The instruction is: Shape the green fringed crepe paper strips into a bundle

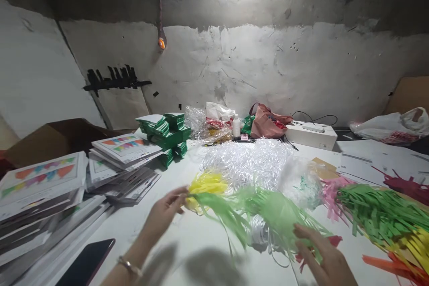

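Observation:
My left hand (166,212) pinches the end of a light green paper fringe garland (254,214) and lifts it above the white table (157,232). The garland is blurred and its strips hang down. My right hand (323,257) reaches into the garland's right end, fingers spread among the strips. A yellow fringe (206,184) lies just behind the left hand. A roll of white ribbon (258,232) sits under the green strips.
Stacks of printed card packs (40,183) and green boxes (169,134) lie at the left. A heap of clear plastic strands (248,161) fills the middle. Coloured fringes (382,214) lie at the right. A dark phone (85,261) rests near the front edge. A white box (311,135) stands at the back.

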{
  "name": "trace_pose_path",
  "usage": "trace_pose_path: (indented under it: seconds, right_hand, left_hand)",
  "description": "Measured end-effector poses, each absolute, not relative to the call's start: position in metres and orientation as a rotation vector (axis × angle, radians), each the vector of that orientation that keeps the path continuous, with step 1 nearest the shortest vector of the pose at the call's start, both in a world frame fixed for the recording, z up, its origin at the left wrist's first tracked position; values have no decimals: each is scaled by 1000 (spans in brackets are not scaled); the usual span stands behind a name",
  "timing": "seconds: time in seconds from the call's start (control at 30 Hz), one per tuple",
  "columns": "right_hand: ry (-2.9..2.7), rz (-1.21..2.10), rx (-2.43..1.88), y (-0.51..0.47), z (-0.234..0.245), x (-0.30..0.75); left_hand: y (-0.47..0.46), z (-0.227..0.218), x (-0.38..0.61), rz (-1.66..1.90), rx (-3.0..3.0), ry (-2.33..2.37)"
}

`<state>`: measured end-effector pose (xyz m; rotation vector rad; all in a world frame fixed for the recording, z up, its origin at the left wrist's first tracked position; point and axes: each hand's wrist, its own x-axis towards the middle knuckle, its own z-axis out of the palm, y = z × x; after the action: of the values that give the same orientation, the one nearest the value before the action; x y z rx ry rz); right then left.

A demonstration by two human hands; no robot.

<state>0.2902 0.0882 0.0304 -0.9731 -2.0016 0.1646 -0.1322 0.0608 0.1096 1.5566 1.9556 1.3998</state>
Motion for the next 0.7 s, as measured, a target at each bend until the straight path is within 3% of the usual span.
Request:
trace_pose_path:
  seconds: [0.17,0.37,0.57,0.7]
  right_hand:
    - [-1797,467,-1466,154,10,313]
    - [-1896,510,-1387,185,32,286]
    - [-2168,245,-886,100,63,272]
    - [-2223,-367,-582,47,51,276]
  left_hand:
    - [93,112,-155,1452,1713,2221]
    - [108,89,-17,1093,2399,1627]
    - [97,120,61,622,2834,979]
    - [52,110,52,482,3035,1002]
